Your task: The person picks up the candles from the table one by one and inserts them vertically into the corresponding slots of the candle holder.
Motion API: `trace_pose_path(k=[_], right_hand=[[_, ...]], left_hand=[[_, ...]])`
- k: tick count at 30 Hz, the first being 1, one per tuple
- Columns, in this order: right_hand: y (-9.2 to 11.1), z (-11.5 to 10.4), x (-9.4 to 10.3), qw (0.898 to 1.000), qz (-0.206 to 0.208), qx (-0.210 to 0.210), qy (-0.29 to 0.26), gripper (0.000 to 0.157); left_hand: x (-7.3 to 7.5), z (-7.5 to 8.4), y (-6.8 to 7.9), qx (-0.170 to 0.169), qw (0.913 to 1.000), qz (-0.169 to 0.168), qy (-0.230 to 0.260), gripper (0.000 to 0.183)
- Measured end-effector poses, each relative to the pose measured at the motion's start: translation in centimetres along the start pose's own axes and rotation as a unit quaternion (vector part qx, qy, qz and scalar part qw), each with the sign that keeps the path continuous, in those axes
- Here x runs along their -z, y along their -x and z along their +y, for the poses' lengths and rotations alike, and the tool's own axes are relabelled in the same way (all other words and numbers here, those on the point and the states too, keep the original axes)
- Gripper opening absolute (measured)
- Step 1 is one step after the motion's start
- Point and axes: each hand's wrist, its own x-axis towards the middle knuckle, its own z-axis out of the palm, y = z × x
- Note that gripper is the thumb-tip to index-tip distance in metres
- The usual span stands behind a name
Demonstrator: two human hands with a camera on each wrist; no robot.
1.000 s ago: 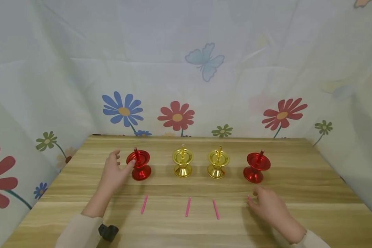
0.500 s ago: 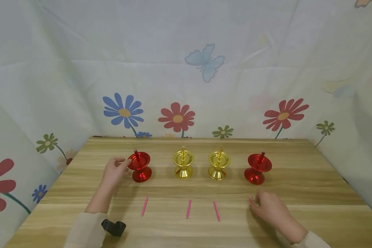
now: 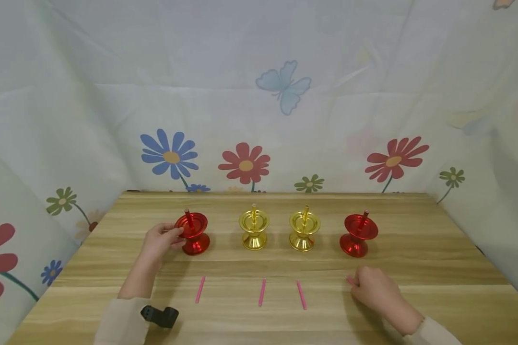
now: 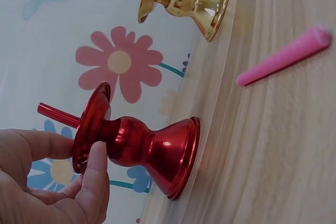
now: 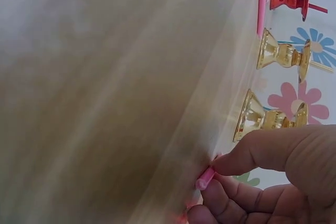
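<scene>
My left hand (image 3: 157, 243) pinches the dish rim of the leftmost red candle holder (image 3: 196, 244). In the left wrist view, that red candle holder (image 4: 131, 142) stands upright on its base, thumb and index finger at its rim. Over on the right, my right hand (image 3: 377, 290) pinches a thin pink candle (image 3: 350, 280) low at the tabletop. Most of this pink candle (image 5: 206, 178) is hidden by the fingers; one end shows in the right wrist view. Another red candle holder (image 3: 355, 244) stands just beyond the right hand.
Two gold candle holders (image 3: 254, 240) stand between the red ones. Three more pink candles (image 3: 262, 292) lie apart along the front of the wooden table (image 3: 233, 330). A flower-printed cloth (image 3: 190, 105) hangs behind the table. A black device (image 3: 160, 316) sits at the left sleeve.
My left hand has come in to the left red candle holder, and its fingers have closed on the rim. The right fingers have closed round the pink candle, which is tilted more.
</scene>
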Motion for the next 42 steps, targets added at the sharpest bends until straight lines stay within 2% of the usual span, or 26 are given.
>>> trace_pose_path(k=[8,17,24,35,42], right_hand=[[-0.2,-0.3,0.0,0.999,-0.018,0.011,0.040,0.022],[0.4,-0.4,0.1,0.999,-0.006,0.016,0.051,0.024],[0.7,-2.4,1.3,0.999,0.026,0.044,0.000,0.022],[0.0,-6.8,3.1,0.990,0.079,0.103,-0.058,0.017],[-1.3,-9.9,2.9,0.981,0.084,0.127,-0.123,0.011]], left_hand=[[0.5,0.0,0.3,0.007,0.9998,-0.002,0.017,0.042],[0.4,0.0,0.2,-0.002,0.9989,-0.013,0.046,0.045],[0.5,0.0,0.4,-0.001,0.9966,-0.011,0.082,0.046],[0.6,0.1,0.5,0.005,0.9974,-0.008,0.071,0.045],[0.8,0.2,0.5,0.007,0.9975,-0.002,0.070,0.046]])
